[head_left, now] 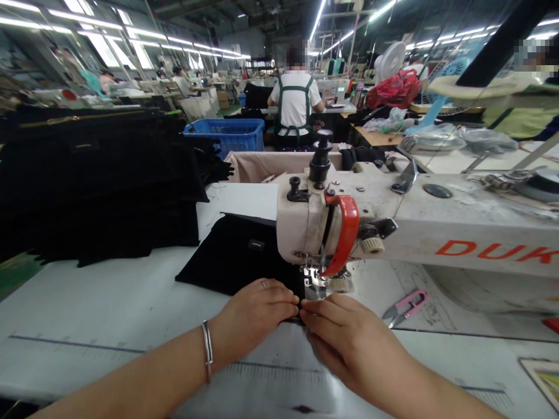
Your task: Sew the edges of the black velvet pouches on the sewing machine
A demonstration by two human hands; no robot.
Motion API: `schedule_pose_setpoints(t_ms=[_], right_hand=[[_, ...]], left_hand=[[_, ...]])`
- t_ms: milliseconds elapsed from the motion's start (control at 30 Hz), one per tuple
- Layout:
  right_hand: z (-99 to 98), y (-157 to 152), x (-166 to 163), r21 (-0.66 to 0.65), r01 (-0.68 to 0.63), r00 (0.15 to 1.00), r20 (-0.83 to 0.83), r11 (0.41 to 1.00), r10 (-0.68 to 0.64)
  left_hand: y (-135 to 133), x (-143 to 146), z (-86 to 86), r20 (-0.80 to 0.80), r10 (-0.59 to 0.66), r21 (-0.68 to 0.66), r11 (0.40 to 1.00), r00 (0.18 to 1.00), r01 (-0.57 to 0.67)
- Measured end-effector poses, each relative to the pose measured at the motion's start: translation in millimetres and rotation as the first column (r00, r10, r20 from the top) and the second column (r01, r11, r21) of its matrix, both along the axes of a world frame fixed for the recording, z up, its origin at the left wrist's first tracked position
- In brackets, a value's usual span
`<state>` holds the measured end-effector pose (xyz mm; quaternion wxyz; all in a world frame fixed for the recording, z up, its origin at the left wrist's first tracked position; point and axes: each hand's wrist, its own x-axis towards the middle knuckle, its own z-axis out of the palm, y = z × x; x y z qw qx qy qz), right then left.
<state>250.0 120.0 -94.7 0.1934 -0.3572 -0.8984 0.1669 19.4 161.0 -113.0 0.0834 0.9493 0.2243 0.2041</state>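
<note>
A black fabric piece (pixel 238 256) with a small label lies on the white sewing table (pixel 100 297), running under the head of a white sewing machine (pixel 393 224). My left hand (pixel 255 314), with a ring and a wrist bangle, rests on the fabric's near edge, fingers closed together on it. My right hand (pixel 349 337) meets it fingertip to fingertip, pinching the same edge just in front of the presser foot (pixel 315 278). An orange guard (pixel 345 233) hangs over the needle area.
A tall stack of black fabric (pixel 96 180) fills the table's left. Pink thread snips (pixel 406 305) lie at right of the needle. A blue basket (pixel 229 134) and a seated person in a green apron (pixel 294 102) are beyond the machine.
</note>
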Motion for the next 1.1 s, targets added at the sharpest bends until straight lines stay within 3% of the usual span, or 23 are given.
schedule_pose_setpoints(t_ms=[400,633,1100], right_hand=[[-18.5,19,0,0.109,0.123,0.992,-0.01,0.986,-0.123],[-23.3,22,-3,0.102,0.163,0.987,-0.01,0.981,-0.162],[-24.0,22,-6,0.123,0.186,0.982,-0.045,0.975,-0.181]], left_hand=[[33,4,-0.2,-0.044,0.078,0.017,0.997,0.996,-0.077],[47,10,0.1,-0.05,0.183,0.012,0.983,0.982,-0.182],[52,9,1.9,-0.064,0.218,0.004,0.976,0.974,-0.218]])
